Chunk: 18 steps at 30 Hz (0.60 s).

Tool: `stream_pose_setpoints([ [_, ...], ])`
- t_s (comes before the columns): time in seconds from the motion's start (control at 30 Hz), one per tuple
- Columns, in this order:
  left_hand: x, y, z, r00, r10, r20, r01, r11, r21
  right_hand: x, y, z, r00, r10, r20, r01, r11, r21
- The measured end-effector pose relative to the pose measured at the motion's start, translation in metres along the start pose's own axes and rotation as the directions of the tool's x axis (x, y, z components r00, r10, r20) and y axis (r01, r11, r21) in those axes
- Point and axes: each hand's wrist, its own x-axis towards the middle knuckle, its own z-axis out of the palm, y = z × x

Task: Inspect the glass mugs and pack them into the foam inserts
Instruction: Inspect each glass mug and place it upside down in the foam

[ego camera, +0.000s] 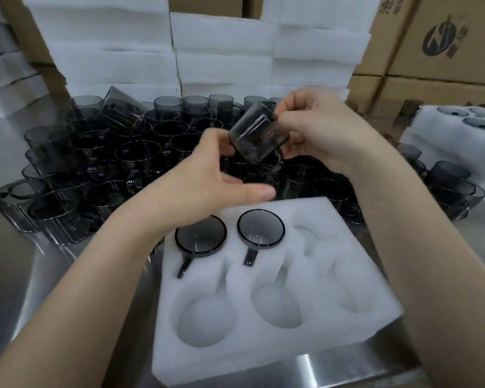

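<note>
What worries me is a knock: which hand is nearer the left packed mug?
Left. The left hand hovers just over the left packed mug; the right hand is farther back and to the right, gripping the raised mug.

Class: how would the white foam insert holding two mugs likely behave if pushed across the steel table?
The foam insert probably slides easily: it looks light, and the steel table is smooth and shiny. With two mugs seated only in its far row, it may pivot rather than travel straight. The soft-looking foam would likely dent under pressing.
</note>
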Motion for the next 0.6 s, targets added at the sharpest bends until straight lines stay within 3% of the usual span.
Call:
stream_pose_setpoints([
  [0.13, 0.004, 0.002, 0.011, 0.966, 0.12, -0.231, -0.126, 0.992, -0.012, -0.006, 0.007, 0.013, 0.998, 0.004, 0.057, -0.006, 0.999, 0.033],
  [0.3, 0.014, -0.006, 0.019, 0.939, 0.141, -0.315, -0.121, 0.989, 0.083, -0.009, 0.016, 0.015, 0.969, 0.008, 0.246, -0.074, 0.962, 0.261],
  [0.4, 0.017, -0.007, 0.017, 0.939, 0.143, -0.313, -0.125, 0.989, 0.077, -0.009, 0.026, 0.016, 0.949, -0.041, 0.313, -0.042, 0.966, 0.253],
  [0.6, 0.017, -0.007, 0.018, 0.938, 0.137, -0.317, -0.115, 0.989, 0.088, -0.008, 0.029, 0.027, 0.987, 0.004, 0.159, -0.014, 0.998, 0.061],
])
